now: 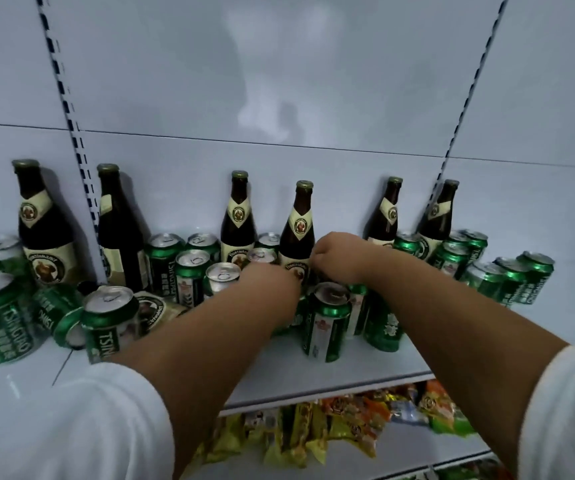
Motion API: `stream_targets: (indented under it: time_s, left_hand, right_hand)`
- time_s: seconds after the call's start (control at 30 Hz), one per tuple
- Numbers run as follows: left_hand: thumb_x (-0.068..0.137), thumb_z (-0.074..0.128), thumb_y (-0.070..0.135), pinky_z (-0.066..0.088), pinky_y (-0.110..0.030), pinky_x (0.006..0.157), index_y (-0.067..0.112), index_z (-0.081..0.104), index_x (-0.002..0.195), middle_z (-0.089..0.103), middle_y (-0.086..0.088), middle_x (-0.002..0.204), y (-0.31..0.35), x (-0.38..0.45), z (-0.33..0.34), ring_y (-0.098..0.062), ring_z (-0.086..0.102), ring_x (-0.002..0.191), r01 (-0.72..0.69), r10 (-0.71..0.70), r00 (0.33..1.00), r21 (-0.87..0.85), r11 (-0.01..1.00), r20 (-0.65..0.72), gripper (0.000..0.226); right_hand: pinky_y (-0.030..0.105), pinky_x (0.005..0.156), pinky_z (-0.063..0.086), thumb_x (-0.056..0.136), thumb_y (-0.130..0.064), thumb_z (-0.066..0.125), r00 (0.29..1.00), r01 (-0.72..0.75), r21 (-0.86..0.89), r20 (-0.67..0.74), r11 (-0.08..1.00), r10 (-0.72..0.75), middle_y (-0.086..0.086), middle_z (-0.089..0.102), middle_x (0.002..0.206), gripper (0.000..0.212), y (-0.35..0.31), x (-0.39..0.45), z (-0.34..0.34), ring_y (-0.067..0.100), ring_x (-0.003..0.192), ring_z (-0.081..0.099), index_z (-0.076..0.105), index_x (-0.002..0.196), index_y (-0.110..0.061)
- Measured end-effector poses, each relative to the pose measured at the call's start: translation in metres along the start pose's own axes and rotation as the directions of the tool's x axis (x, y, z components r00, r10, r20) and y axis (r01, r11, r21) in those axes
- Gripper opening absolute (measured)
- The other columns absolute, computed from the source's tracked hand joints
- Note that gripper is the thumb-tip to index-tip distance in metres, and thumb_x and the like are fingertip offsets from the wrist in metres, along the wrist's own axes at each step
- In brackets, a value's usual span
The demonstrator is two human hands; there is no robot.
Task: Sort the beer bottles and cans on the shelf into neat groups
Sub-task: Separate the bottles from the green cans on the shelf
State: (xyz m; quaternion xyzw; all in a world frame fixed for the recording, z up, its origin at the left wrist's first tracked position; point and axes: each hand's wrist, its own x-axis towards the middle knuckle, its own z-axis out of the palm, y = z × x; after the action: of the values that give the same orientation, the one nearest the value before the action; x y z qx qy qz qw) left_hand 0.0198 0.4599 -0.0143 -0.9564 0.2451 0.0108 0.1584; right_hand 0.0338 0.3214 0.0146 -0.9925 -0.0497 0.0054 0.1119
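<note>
Head view: both hands reach to the middle of the white shelf. The left hand lies knuckles-up among the green cans, its fingers hidden beyond the wrist, so whether it grips anything cannot be told. The right hand is curled beside the base of the centre brown bottle; its fingertips are out of sight, and a hold on the bottle cannot be confirmed. A green can stands just below and between the wrists. Five more brown bottles stand along the back panel, mixed with upright cans; another bottle and a can lie on their sides at left. A can cluster stands at right, with bare shelf in front of it and along the front edge. The leftmost cans are cut by the frame. Snack packets, blurred, fill the lower shelf.
</note>
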Motion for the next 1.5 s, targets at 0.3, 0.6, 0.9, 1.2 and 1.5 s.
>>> stream_targets:
  time_s: [0.3, 0.6, 0.9, 1.2, 1.5]
  left_hand:
    - [0.091, 0.058, 0.027, 0.042, -0.032, 0.077, 0.016, 0.061, 0.121, 0.058, -0.008, 0.124, 0.023, 0.033, 0.025, -0.027, 0.059, 0.112, 0.143, -0.142, 0.99, 0.062, 0.988, -0.024, 0.032]
    - [0.074, 0.072, 0.056, 0.051, -0.04, 0.087, 0.018, 0.054, 0.12, 0.053, -0.005, 0.112, 0.0, 0.006, -0.004, -0.026, 0.057, 0.102, 0.252, -0.351, 0.876, -0.308, 0.918, -0.33, 0.063]
    - [0.064, 0.086, 0.048, 0.056, -0.02, 0.073, 0.03, 0.057, 0.113, 0.063, 0.012, 0.101, -0.024, -0.064, 0.001, 0.0, 0.064, 0.086, -0.128, -0.707, 0.559, -0.888, 0.443, -0.433, 0.06]
    - [0.069, 0.085, 0.041, 0.047, -0.014, 0.061, 0.032, 0.061, 0.106, 0.065, 0.015, 0.087, -0.102, -0.16, 0.053, 0.002, 0.062, 0.075, -0.12, -0.797, 0.47, -0.922, 0.369, -0.38, 0.045]
    - [0.067, 0.087, 0.039, 0.045, -0.015, 0.055, 0.031, 0.059, 0.089, 0.058, 0.012, 0.077, -0.226, -0.262, 0.153, -0.001, 0.056, 0.066, 0.03, -0.819, 0.511, -0.947, 0.32, -0.26, 0.035]
  right_hand:
    - [0.037, 0.089, 0.053, 0.097, -0.019, 0.046, 0.985, 0.146, 0.086, 0.077, 0.986, -0.153, 0.01, 0.069, 0.105, 0.027, 0.027, 0.019, 0.007, 0.027, 0.1, 0.065, 0.069, 0.107, -0.009]
    - [0.026, 0.067, 0.044, 0.092, -0.023, 0.058, 0.911, 0.343, 0.357, -0.353, 0.869, -0.215, -0.005, 0.065, 0.082, 0.01, 0.033, 0.004, -0.01, 0.009, 0.069, 0.057, 0.067, 0.089, -0.019]
    - [0.019, 0.077, 0.044, 0.096, -0.039, 0.055, 0.692, 0.667, 0.403, -0.647, 0.627, -0.32, -0.013, 0.057, 0.097, 0.013, -0.056, -0.019, -0.023, -0.001, 0.091, 0.055, 0.059, 0.09, -0.029]
    - [0.004, 0.072, 0.039, 0.091, -0.035, 0.065, 0.642, 0.743, 0.382, -0.64, 0.55, -0.422, -0.013, 0.058, 0.099, 0.01, -0.19, -0.033, 0.023, -0.004, 0.093, 0.053, 0.063, 0.095, -0.027]
    - [0.021, 0.079, 0.045, 0.092, -0.034, 0.064, 0.703, 0.704, 0.398, -0.502, 0.587, -0.503, -0.01, 0.055, 0.095, 0.01, -0.357, -0.033, 0.104, 0.001, 0.088, 0.053, 0.064, 0.093, -0.025]
